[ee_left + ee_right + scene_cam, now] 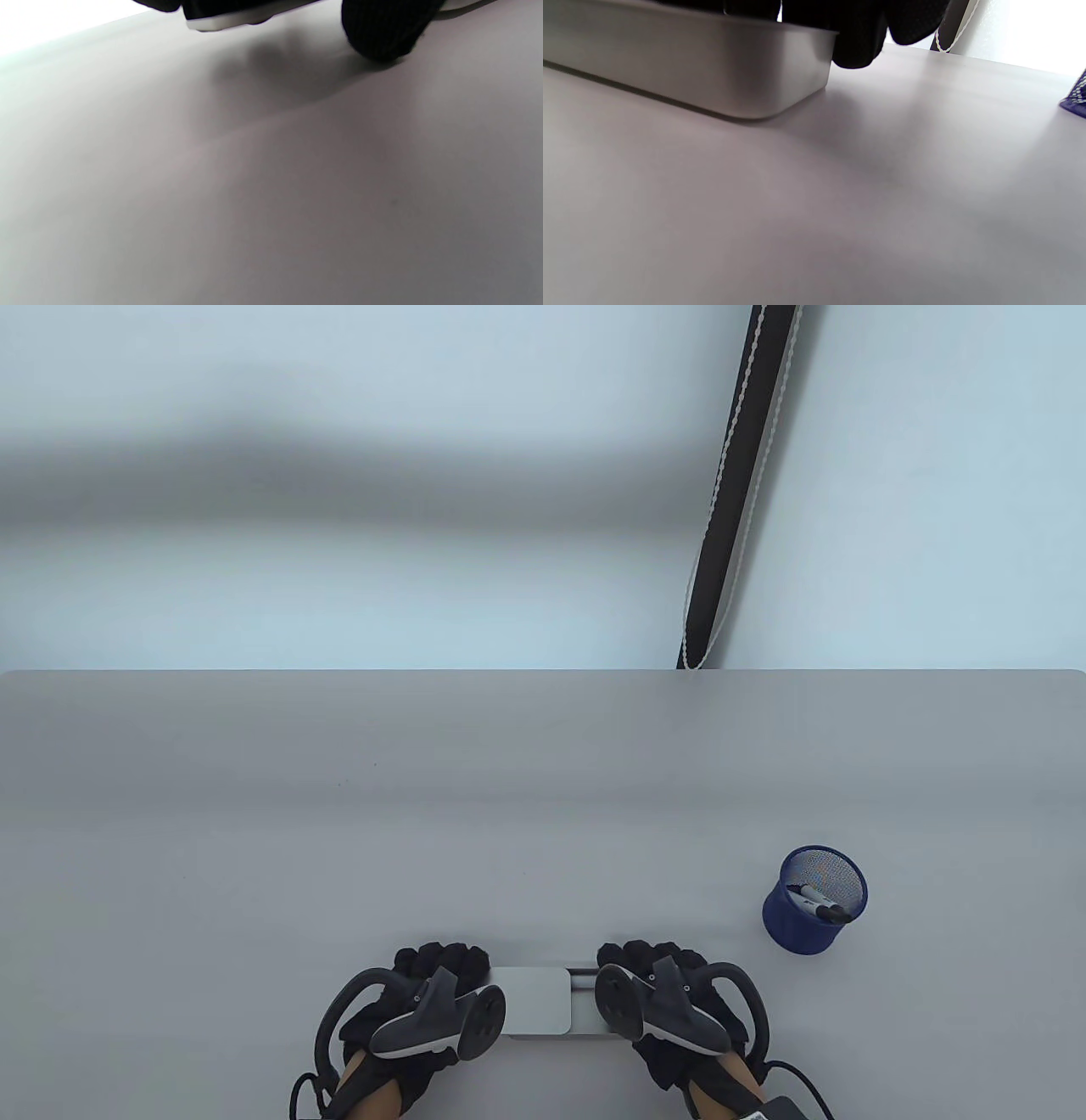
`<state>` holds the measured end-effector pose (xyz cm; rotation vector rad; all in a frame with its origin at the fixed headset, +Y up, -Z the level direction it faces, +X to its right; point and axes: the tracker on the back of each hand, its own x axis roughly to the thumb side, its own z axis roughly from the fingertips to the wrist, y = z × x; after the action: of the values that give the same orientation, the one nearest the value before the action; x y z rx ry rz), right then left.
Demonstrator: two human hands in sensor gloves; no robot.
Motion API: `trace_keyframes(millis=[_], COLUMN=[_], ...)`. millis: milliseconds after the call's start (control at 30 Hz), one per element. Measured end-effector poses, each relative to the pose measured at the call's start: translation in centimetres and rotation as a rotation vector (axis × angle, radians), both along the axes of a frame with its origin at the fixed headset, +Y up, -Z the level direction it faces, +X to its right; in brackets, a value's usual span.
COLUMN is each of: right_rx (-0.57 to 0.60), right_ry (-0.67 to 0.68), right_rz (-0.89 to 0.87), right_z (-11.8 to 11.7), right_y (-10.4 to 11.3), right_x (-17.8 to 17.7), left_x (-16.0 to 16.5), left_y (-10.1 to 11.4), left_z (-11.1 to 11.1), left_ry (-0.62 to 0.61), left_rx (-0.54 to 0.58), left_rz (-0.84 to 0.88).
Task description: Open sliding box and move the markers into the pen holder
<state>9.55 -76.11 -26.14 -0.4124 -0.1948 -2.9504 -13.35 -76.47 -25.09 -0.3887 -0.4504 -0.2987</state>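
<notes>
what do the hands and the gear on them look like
Both hands wear black knitted gloves. The left hand and right hand each carry a dark grey tracker on the back, shaped like a VR controller with a round disc end and a black loop ring at the outer side. Black cables trail from both wrists towards the bottom edge. Bare forearm shows below each glove; no sleeves show.

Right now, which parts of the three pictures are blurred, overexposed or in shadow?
Table view: the wall behind is soft and shadowed; the pen holder is sharp. Left wrist view: the top left corner is blown out white, and a soft shadow lies under the left hand. Right wrist view: glare at top right; the sliding box is slightly blurred.
</notes>
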Motion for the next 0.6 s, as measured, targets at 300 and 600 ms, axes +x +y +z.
trace_keyframes(millis=[300,600], right_rx=[0.097,0.15], right_ry=[-0.026,-0.04], right_rz=[0.054,0.098], right_z=[-0.23,-0.36], right_y=[-0.15,0.05], right_x=[0.01,0.27], left_x=[0.08,0.23], left_y=[-0.01,-0.03], left_z=[0.01,0.05], left_ry=[-0.002,-0.005], left_rx=[0.004,0.005], left_rz=[-0.004,-0.009])
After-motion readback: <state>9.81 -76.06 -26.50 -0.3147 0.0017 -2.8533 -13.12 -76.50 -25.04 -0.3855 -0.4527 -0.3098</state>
